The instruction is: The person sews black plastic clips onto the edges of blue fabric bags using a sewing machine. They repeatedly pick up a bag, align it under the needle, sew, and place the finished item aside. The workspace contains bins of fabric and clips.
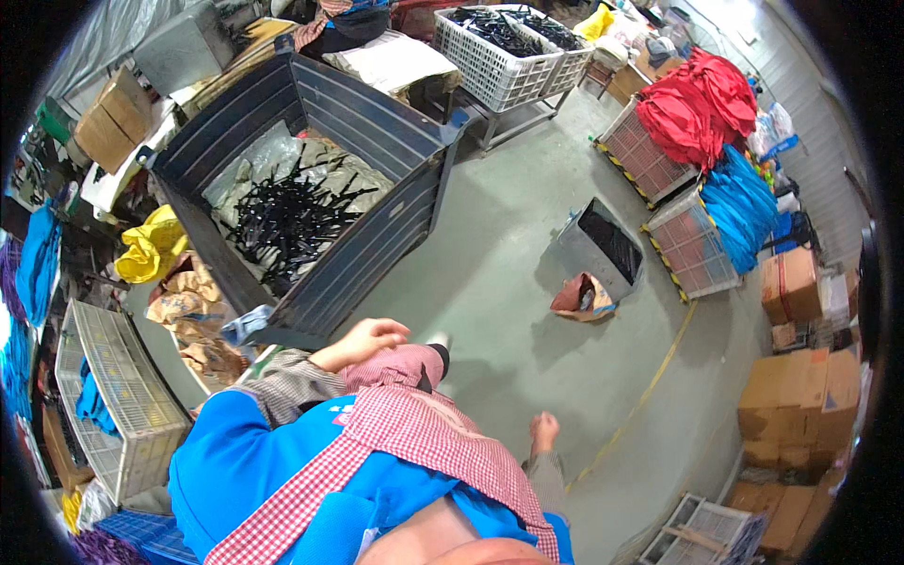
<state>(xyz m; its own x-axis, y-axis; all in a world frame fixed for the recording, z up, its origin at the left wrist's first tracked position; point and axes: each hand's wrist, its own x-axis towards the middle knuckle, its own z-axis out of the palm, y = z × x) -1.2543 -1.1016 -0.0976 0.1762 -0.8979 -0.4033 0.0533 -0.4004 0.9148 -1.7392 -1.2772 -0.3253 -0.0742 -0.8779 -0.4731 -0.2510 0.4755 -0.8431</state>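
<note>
My left hand (pixel 365 341) hangs in front of my body, its fingers loosely bent and a little apart, with nothing in them. It is nearest to the dark metal bin (pixel 363 268), whose close corner lies just beyond it. Inside that bin a tangled heap of black strip-like pieces (pixel 292 212) rests on clear plastic sheeting. My right hand (pixel 543 428) is down at my right side over the floor, apart from any object. Its fingers are curled in, and nothing shows in them.
Ahead to the right stand a grey tub (pixel 603 247) and an opened paper sack (pixel 582 299). White baskets (pixel 499 83) of black pieces sit on a stand behind. Crates with red cloth (pixel 692 108) and blue cloth (pixel 739 212), then cardboard boxes (pixel 791 400), line the right; a white crate (pixel 122 405) is left.
</note>
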